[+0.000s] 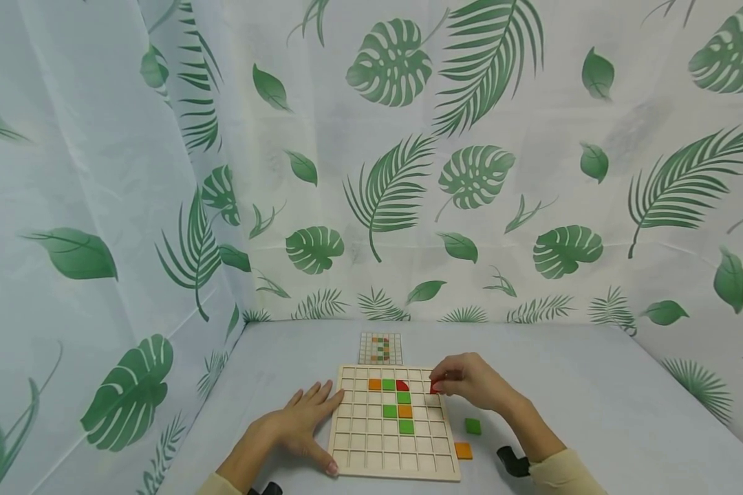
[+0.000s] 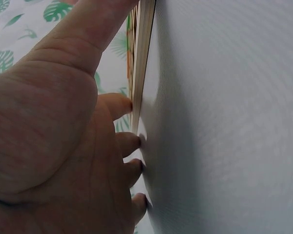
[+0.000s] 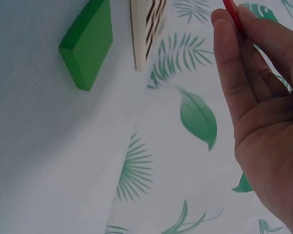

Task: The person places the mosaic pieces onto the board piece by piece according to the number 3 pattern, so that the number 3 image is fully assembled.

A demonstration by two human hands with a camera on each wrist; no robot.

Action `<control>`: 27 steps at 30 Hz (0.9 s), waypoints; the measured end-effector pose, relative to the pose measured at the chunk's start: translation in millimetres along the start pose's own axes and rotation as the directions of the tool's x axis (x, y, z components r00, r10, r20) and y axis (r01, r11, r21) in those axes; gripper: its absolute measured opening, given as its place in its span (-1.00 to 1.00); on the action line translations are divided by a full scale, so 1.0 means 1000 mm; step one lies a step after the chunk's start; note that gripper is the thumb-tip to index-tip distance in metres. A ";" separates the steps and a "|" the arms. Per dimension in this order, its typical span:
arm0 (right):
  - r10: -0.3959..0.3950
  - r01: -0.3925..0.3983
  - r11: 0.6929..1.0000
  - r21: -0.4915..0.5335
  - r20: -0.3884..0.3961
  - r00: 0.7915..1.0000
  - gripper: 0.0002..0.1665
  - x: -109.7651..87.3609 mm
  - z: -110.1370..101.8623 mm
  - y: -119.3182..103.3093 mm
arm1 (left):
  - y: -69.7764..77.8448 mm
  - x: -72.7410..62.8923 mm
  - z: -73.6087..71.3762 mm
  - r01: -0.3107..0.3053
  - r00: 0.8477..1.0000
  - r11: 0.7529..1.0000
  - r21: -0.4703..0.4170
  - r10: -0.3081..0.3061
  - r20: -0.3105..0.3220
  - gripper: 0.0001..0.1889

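A wooden grid board (image 1: pixel 371 462) lies on the table with green, orange and red tiles in some of its squares. Among these, a red tile with a rounded corner (image 1: pixel 402 386) sits in the upper part. My left hand (image 1: pixel 300 419) rests at the board's left edge, fingers spread and thumb by the near corner; in the left wrist view its fingertips are right at the board's side. Over the board's upper right, my right hand (image 1: pixel 473 380) pinches a red tile (image 1: pixel 434 387) between thumb and fingers. The right wrist view shows that red tile (image 3: pixel 233 15) edge-on at the fingertips.
A loose green tile (image 1: pixel 472 426) and an orange tile (image 1: pixel 464 451) lie on the table right of the board. Behind the board is a small pattern card (image 1: pixel 380 348) with a coloured grid. Leaf-printed cloth (image 1: pixel 408 206) hangs around the table.
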State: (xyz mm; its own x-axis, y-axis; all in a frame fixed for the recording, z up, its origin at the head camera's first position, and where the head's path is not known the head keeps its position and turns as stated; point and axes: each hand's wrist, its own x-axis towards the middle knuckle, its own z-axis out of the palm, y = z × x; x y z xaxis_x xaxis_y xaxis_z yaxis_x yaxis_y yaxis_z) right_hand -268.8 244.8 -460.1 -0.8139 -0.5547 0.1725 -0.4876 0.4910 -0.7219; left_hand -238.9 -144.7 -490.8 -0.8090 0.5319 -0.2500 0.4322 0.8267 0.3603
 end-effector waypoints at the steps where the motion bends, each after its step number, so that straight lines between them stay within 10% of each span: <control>1: -0.001 0.001 1.000 0.008 -0.006 1.000 -0.85 0.001 0.001 0.000 | 0.000 0.000 0.000 0.000 1.000 1.000 0.000 0.000 0.000 0.41; 13: -0.042 0.042 0.999 0.026 -0.002 0.999 -0.85 0.005 0.012 -0.005 | -0.001 0.001 0.001 0.007 1.000 1.000 0.004 -0.007 0.006 0.40; 27: 0.004 -0.008 1.000 0.021 0.183 0.983 -0.89 0.018 0.030 -0.018 | 0.001 0.000 -0.001 0.008 1.000 1.000 -0.001 -0.008 0.005 0.40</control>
State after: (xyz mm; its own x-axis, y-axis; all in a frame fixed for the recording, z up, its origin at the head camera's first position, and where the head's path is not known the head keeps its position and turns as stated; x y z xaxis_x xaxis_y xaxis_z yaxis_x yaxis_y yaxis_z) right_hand -265.2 206.1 -464.3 -0.7442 -0.6665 0.0440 -0.4745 0.4812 -0.7371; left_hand -238.4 -144.0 -489.0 -0.8106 0.5261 -0.2570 0.4253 0.8307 0.3592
